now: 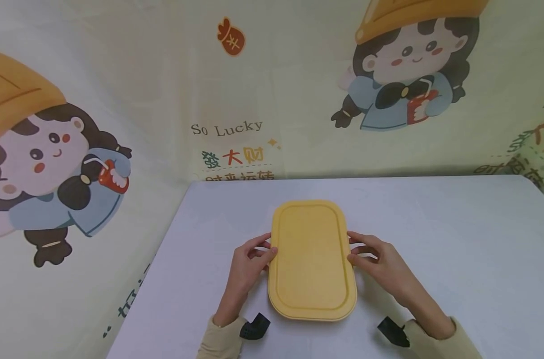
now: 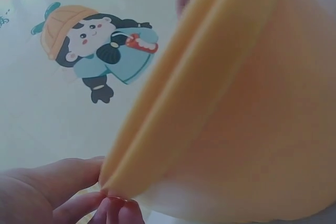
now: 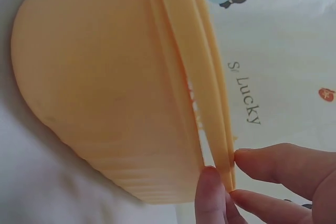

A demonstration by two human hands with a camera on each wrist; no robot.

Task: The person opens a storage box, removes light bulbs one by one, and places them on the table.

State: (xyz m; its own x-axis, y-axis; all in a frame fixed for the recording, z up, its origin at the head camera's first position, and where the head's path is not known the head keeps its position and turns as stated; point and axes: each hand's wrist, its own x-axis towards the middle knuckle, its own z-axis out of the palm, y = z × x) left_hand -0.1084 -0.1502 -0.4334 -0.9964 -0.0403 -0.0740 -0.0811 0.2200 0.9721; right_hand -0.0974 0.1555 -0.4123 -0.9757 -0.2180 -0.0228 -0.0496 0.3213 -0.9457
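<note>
A yellow storage box [image 3: 105,87] stands on the table, its rounded yellow lid [image 1: 312,259] facing up in the head view. My left hand [image 1: 248,267] pinches the lid's left edge, thumb on top and fingers below. On the opposite side, my right hand [image 1: 384,262] grips the lid's rim between thumb and fingers. The right wrist view shows a narrow gap between the lid and the box wall near those fingertips [image 3: 210,182]. From the left wrist, the layered rim runs up from the pinching fingers [image 2: 118,208]. The inside of the box is mostly hidden.
The white table [image 1: 442,224] stretches out on both sides of the box. Behind it hangs a cream cloth [image 1: 307,109] printed with cartoon figures and lettering. Black wrist mounts [image 1: 255,327] sit by both sleeves.
</note>
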